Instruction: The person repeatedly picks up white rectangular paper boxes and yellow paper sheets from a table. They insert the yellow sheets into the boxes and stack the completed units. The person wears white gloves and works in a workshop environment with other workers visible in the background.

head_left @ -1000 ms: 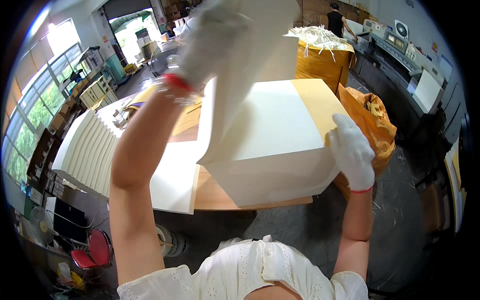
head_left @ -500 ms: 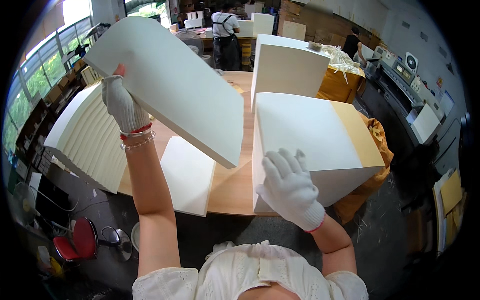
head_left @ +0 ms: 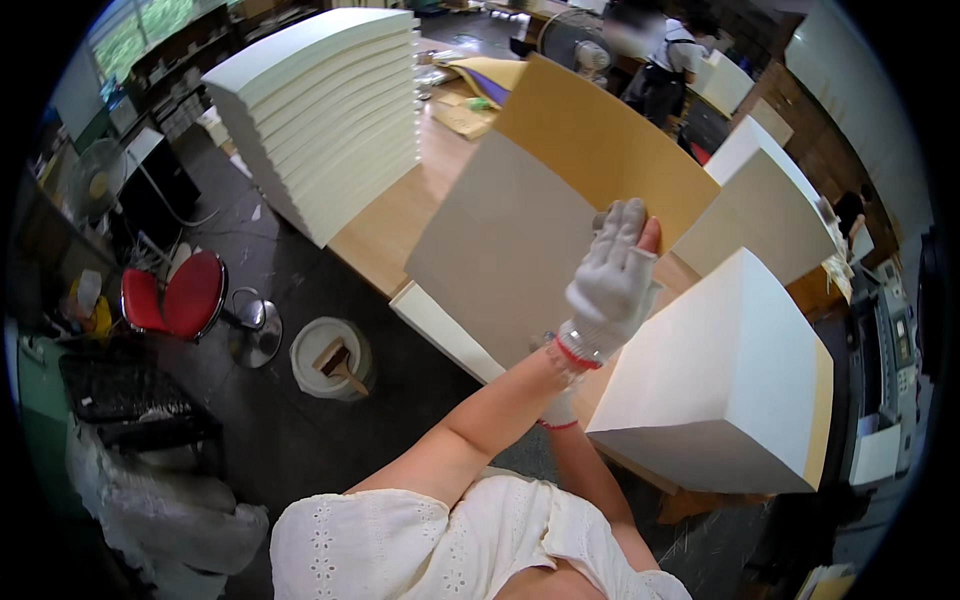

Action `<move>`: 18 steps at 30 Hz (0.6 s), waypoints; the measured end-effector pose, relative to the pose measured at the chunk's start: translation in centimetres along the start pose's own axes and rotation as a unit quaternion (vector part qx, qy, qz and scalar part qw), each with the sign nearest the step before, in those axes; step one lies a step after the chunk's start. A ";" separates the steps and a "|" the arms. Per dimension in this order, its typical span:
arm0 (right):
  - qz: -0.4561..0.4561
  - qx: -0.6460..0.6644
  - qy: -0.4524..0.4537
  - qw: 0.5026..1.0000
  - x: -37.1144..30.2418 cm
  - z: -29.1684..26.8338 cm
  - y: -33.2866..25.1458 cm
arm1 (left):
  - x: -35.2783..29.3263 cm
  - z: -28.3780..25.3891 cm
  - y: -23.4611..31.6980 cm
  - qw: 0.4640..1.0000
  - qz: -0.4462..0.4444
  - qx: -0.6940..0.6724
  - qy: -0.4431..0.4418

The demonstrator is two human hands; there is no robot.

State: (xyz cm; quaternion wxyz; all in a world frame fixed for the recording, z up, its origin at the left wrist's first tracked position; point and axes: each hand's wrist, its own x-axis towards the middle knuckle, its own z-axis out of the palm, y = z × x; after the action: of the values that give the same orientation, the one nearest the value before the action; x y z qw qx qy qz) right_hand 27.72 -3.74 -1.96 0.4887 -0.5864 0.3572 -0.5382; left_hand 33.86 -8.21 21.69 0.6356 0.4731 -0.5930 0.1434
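Observation:
A large paper panel [head_left: 500,235], pale grey with a tan band [head_left: 590,140] along its far part, stands tilted before me over the table. My left hand [head_left: 612,280], in a white knit glove with its thumb bare, is in front of the panel's right side. Its fingers are stretched out and close together. Below that wrist, the glove of my right hand [head_left: 560,408] shows only in part near the panel's lower edge; its fingers are hidden. A flat white paper stack [head_left: 445,330] lies under the panel at the table's front edge.
A tall, ridged pile of paper [head_left: 330,140] stands at the left of the wooden table [head_left: 375,225]. At right sits a white block [head_left: 690,370] with a tan end. A bucket [head_left: 310,365] with a brush [head_left: 338,365] and a red chair [head_left: 190,295] stand on the floor.
The view has turned left. My left hand, earlier raised at left gripping a thick white block, is now near the middle over the tilted panel. My right hand has gone behind the left wrist.

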 end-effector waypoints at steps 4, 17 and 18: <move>0.044 -0.083 -0.074 0.993 0.5 -1.8 7.1 | -3.0 2.1 -4.5 0.980 -0.111 -0.018 -0.162; 0.137 -0.449 -0.192 0.862 -0.7 2.9 -4.4 | -14.7 -21.8 -30.1 0.789 -0.335 0.061 -0.512; 0.116 -0.475 -0.192 0.851 -1.2 3.5 -4.6 | -15.0 -22.0 -30.8 0.814 -0.275 0.076 -0.505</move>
State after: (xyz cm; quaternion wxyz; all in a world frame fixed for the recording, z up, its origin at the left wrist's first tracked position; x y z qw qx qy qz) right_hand 30.43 -0.75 2.33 0.2683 -0.7927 0.5344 -0.1189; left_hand 66.50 -1.29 -1.58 0.2216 0.6692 -0.6629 -0.2524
